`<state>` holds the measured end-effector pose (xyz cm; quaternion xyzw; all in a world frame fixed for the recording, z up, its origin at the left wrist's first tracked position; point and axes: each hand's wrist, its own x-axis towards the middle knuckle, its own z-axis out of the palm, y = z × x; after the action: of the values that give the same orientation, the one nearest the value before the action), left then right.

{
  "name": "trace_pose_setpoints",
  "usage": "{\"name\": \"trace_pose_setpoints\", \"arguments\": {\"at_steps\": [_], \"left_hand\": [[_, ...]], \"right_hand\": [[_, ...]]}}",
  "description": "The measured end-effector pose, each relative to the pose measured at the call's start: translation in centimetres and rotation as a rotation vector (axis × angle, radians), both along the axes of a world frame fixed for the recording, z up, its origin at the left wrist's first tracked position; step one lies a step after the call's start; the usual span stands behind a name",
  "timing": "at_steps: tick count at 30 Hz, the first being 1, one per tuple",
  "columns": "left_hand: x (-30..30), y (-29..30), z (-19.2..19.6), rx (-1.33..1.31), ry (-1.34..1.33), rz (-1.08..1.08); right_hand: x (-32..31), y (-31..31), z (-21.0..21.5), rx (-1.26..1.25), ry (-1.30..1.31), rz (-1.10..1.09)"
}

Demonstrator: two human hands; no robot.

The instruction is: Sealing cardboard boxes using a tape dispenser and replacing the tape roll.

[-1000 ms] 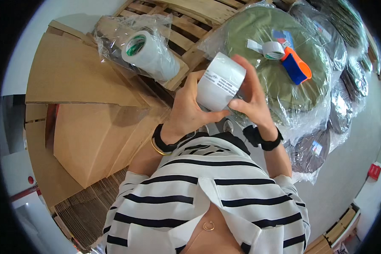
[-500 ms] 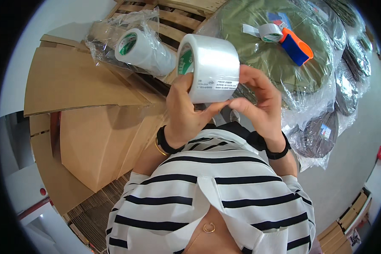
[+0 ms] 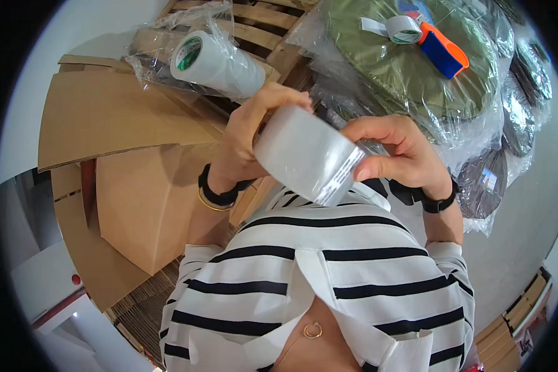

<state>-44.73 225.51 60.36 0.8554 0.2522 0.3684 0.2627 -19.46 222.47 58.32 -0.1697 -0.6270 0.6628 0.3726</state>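
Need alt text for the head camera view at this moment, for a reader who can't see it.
Both hands hold a roll of clear packing tape close to the chest, left hand gripping its side, right hand at its end. Beyond lie a plastic-wrapped stack of tape rolls, flattened cardboard boxes, and a blue and orange tape dispenser on bagged olive-green goods.

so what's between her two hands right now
In the head view, a roll of clear tape sits between the left hand and the right hand, with both hands gripping it.
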Motion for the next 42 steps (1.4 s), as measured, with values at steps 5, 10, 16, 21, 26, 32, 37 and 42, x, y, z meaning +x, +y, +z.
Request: {"name": "trace_pose_setpoints", "arguments": {"at_steps": [5,10,16,21,26,32,37,42], "left_hand": [[-1.3,-1.0,-2.0,-0.094,-0.149,0.056],[-1.1,-1.3,-1.8,-0.006,-0.154,0.113],[-0.6,-1.2,-1.6,0.092,-0.116,0.098],[-0.5,-1.2,-1.5,0.138,-0.109,0.106],[-0.4,-1.0,-1.9,0.141,-0.139,0.11],[-0.7,-0.9,-2.0,0.123,-0.134,0.126],[-0.8,-0.8,-2.1,0.1,-0.122,0.124],[-0.9,-0.6,-2.1,0.093,-0.117,0.109]], "right_hand": [[-0.5,-1.3,0.8,0.146,-0.069,-0.426],[-0.7,-1.4,1.0,0.253,-0.138,-0.581],[-0.8,-1.1,1.1,0.331,-0.158,-0.581],[-0.9,-1.3,1.1,0.39,-0.178,-0.63],[-1.0,-1.2,0.8,0.438,-0.203,-0.664],[-1.0,-1.1,0.4,0.502,-0.203,-0.647],[-1.2,-1.1,0.3,0.481,-0.198,-0.648],[-1.3,-1.1,0.4,0.516,-0.232,-0.64]]}}
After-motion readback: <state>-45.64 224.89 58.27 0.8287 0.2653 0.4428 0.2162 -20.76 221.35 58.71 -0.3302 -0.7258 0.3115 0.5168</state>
